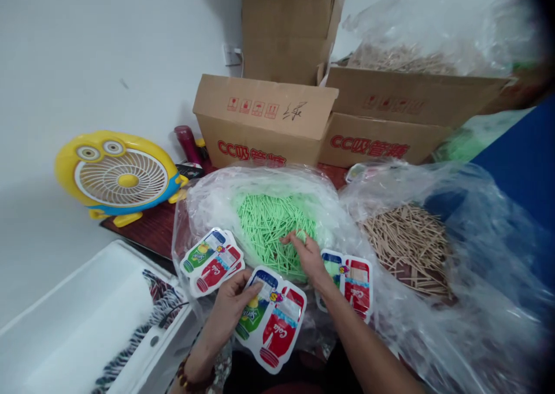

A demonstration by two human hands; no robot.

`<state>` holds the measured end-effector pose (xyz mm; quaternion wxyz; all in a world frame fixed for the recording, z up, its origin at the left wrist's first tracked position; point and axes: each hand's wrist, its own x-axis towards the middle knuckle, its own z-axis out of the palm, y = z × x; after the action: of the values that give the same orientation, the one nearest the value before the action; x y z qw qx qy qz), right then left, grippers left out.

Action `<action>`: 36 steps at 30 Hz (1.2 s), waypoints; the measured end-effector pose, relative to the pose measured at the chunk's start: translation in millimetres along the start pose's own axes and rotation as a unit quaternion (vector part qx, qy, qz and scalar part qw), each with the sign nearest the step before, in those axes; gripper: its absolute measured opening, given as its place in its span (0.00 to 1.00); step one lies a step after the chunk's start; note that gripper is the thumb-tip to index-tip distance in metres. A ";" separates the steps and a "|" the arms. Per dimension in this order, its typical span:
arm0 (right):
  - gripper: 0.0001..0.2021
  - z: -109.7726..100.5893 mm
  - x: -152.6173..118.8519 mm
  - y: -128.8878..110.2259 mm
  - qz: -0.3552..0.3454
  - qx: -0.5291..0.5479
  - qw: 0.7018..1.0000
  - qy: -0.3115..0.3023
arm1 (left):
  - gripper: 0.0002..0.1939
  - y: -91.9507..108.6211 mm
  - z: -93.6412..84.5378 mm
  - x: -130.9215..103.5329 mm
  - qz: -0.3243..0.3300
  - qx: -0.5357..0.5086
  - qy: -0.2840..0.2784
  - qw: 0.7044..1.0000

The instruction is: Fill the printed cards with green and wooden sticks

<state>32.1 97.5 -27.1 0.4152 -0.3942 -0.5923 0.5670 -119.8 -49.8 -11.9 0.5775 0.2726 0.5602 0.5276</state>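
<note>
Grip of the left hand was closed on a printed packet, with the thumb over its upper left side. From my distant place I saw this packet tilted, on the near side of the green sticks. The right hand was over the heap with bent fingers, the tips close to the sticks, but I could not tell whether any stick was between them. For doing this step well, I judged that a light pinch was enough, because such thin sticks could snap, and that the packet needed firm support without bending its edge. Around the green heap lay a clear plastic bag. At its left, other packets overlapped; at its right, one more packet was partly hidden by the right forearm. Farther right were brown sticks. Behind stood cardboard boxes, and on the left side of the tabletop, a yellow fan.
</note>
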 end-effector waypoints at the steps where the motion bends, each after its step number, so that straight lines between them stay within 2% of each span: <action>1: 0.15 -0.3 2.0 -2.7 0.011 0.051 0.998 0.020 | 0.13 -0.4 0.9 1.1 0.001 0.003 0.006 1.000; 6: 0.13 2.2 8.1 -14.1 0.057 0.275 0.959 0.034 | 0.14 -3.1 5.1 5.7 -0.001 0.043 0.017 0.999; 9: 0.13 4.8 7.1 -12.8 0.066 0.291 0.954 0.039 | 0.14 -3.2 6.5 9.2 0.003 0.075 0.014 0.997; 11: 0.14 5.9 5.0 -7.7 0.052 0.210 0.975 0.043 | 0.15 -2.8 7.0 12.0 0.009 0.095 0.013 0.995; 13: 0.13 6.7 1.6 0.0 0.034 0.070 0.997 0.017 | 0.15 -2.3 7.4 14.3 0.014 0.104 0.013 0.994; 16: 0.13 8.5 -4.6 12.6 0.007 -0.104 0.994 -0.040 | 0.15 -1.7 8.1 15.8 0.023 0.101 0.012 0.995; 19: 0.12 9.5 -6.9 19.8 -0.007 -0.144 0.988 -0.050 | 0.14 -2.1 7.4 14.8 0.023 0.084 0.018 0.996; 22: 0.13 6.5 -3.2 15.0 0.017 -0.066 0.997 -0.031 | 0.13 -2.7 5.7 14.1 0.016 0.075 0.028 0.997; 24: 0.13 3.1 0.4 4.3 0.044 0.061 0.997 0.006 | 0.14 -1.7 5.7 15.1 0.016 0.090 0.024 0.996; 27: 0.13 0.2 2.1 -17.5 0.072 0.264 0.961 0.038 | 0.16 2.5 10.1 19.0 0.035 0.129 0.009 0.991; 29: 0.12 0.7 -0.4 -30.0 0.077 0.335 0.938 0.032 | 0.17 6.3 15.2 22.1 0.053 0.150 -0.009 0.987; 32: 0.11 1.8 -7.5 -40.3 0.078 0.343 0.936 0.027 | 0.19 11.9 21.2 26.1 0.064 0.159 -0.038 0.984; 34: 0.10 -0.4 -12.4 -43.8 0.073 0.270 0.960 -0.004 | 0.19 14.9 21.7 28.2 0.063 0.159 -0.048 0.984; 36: 0.10 -5.6 -16.4 -46.9 0.054 0.144 0.986 -0.071 | 0.18 17.1 19.6 30.2 0.050 0.157 -0.053 0.985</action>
<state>43.2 81.8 19.1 0.3933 -0.3203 -0.5102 0.6946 -112.3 -11.7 -2.9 0.5296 0.4153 0.5902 0.4457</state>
